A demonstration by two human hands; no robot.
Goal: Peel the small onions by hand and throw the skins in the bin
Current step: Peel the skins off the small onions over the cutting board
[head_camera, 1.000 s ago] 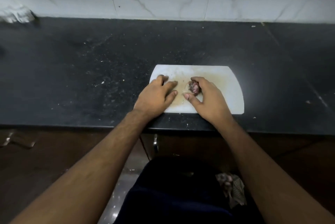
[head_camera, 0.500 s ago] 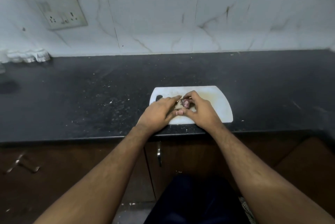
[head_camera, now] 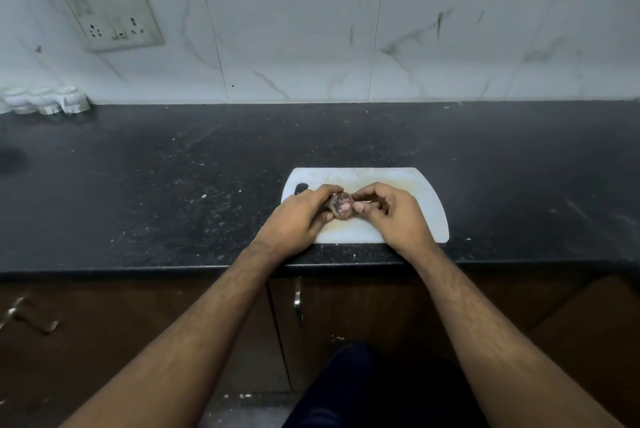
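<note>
Both hands are now meeting over the middle of the board, where a second ago the left hand was lying flat on the board's left part and the right hand alone was cupping the onion. Now the left hand (head_camera: 294, 220) is curling its fingers round the small onion (head_camera: 341, 206), holding it from the left side, while the right hand (head_camera: 391, 216) is pinching at the onion's right end with thumb and forefinger, the other fingers curled in. That onion is sitting between the two hands, just above or on the white cutting board (head_camera: 426, 216); which of the two I cannot tell. It is looking small, light and rounded, with patchy brown skin and pink flesh showing through, so I judge the skin to be thin, dry and brittle, likely tearing in scraps, and the flesh beneath firm but slippery. Best hold is probably round its belly with one hand while the other is catching a loose edge of skin at the tip. Beyond the hands, the board is lying near the front edge of a black speckled counter (head_camera: 173, 192) scattered with pale crumbs. Behind it a marbled white tile wall (head_camera: 294, 47) is rising, carrying a switch-and-socket plate (head_camera: 114, 15), and dark wooden cabinet doors (head_camera: 346, 306) are standing below. No bin is showing.
</note>
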